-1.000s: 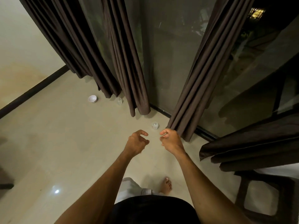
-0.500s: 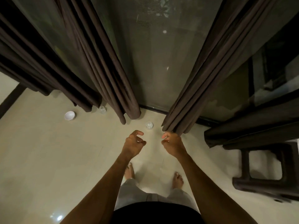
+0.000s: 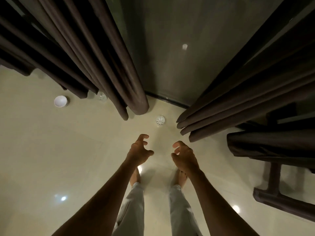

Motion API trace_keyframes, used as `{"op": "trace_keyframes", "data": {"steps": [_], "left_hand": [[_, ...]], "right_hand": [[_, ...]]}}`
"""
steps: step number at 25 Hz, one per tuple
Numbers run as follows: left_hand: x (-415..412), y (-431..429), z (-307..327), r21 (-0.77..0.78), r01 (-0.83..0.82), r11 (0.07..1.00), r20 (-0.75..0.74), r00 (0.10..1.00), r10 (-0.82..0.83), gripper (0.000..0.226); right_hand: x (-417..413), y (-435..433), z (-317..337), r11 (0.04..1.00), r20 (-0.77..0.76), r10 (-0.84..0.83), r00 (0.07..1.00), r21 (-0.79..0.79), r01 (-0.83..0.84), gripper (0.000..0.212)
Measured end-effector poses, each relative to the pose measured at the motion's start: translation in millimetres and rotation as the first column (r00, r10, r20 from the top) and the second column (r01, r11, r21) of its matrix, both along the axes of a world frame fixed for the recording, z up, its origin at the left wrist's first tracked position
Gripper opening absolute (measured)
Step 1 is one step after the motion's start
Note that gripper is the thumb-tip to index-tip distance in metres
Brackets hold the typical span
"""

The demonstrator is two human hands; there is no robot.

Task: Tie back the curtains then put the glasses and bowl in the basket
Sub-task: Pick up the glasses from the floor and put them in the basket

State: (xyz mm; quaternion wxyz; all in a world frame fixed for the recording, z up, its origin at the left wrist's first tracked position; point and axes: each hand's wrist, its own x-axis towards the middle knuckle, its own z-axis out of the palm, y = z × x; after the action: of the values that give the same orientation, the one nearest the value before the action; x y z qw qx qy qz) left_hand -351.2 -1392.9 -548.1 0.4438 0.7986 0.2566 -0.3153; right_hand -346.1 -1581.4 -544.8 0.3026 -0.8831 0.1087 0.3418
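Note:
Two dark brown curtains hang before a glass door: the left curtain (image 3: pixel 105 65) and the right curtain (image 3: pixel 238 103), with a gap between them. My left hand (image 3: pixel 139 149) and my right hand (image 3: pixel 185 157) are held out side by side below the gap, fingers spread and curled, holding nothing. The right hand is just left of the right curtain's hem, not touching it. A clear glass (image 3: pixel 160 120) stands on the floor between the curtains. A second glass (image 3: pixel 102 96) sits by the left curtain's hem. A white bowl (image 3: pixel 60 101) is left of it. No basket is in view.
A dark stool (image 3: pixel 279 188) stands at the right with more dark cloth (image 3: pixel 272 143) draped over it. The black door track (image 3: pixel 170 100) runs along the floor. My bare feet (image 3: pixel 135 176) stand on glossy cream tiles just below the hands.
The view has moved closer to the door and tilted down. My right hand has let go of the right curtain's edge and opened; my left hand has spread its fingers.

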Motion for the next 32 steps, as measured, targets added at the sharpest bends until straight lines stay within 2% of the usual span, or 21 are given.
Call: {"op": "trace_keyframes", "data": {"steps": [4,8,16,22,32], "left_hand": [[8,-7,-89,0.028,0.045,0.999,-0.064,0.997,-0.043,0.069],[24,-5,-194,0.061,0.102,0.993,-0.087,0.992,-0.096,0.073],[68,-8,-356,0.11,0.166,0.98,-0.023,0.986,-0.164,0.085],[96,-17,-435,0.108,0.176,0.978,-0.014,0.984,-0.175,0.089],[181,-22,-534,0.099,0.109,0.989,0.1,0.988,-0.119,0.091]], "right_hand": [[6,2,-90,0.999,-0.07,0.051,0.996,-0.003,-0.052,0.039],[28,4,-192,0.998,-0.069,0.055,0.996,-0.015,-0.056,0.046],[67,3,-356,0.992,-0.051,0.087,0.995,-0.083,-0.091,0.055],[101,6,-438,0.994,-0.045,0.047,0.998,-0.095,-0.051,0.063],[196,22,-535,0.998,0.043,-0.057,0.997,0.012,0.056,0.076]]}}
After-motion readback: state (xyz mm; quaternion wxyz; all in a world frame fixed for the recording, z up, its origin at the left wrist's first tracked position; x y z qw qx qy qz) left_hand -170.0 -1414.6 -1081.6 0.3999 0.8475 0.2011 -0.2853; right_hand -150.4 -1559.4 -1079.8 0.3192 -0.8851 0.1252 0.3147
